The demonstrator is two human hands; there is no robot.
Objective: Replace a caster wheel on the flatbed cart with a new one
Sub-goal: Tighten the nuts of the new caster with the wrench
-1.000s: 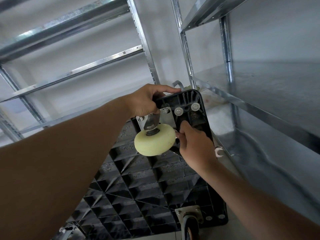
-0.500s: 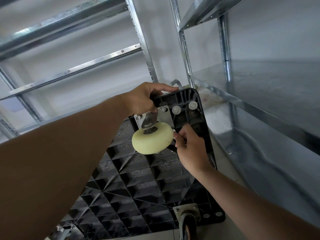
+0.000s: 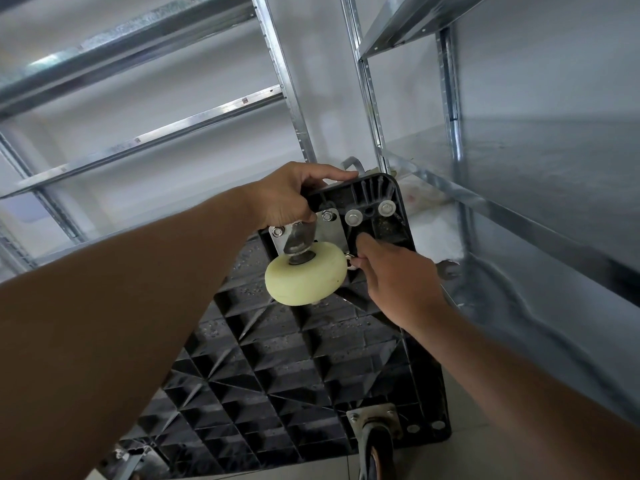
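Both hands work the unlabelled cart (image 3: 311,368): left hand (image 3: 291,199) grips its edge, right hand (image 3: 398,275) pinches a nut (image 3: 350,263) beside the wheel (image 3: 306,277).

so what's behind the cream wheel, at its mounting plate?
Behind the cream caster wheel, the steel mounting plate shows two top nuts. Right hand pinches hardware at the lower right corner. The wheel hides the plate's lower part.
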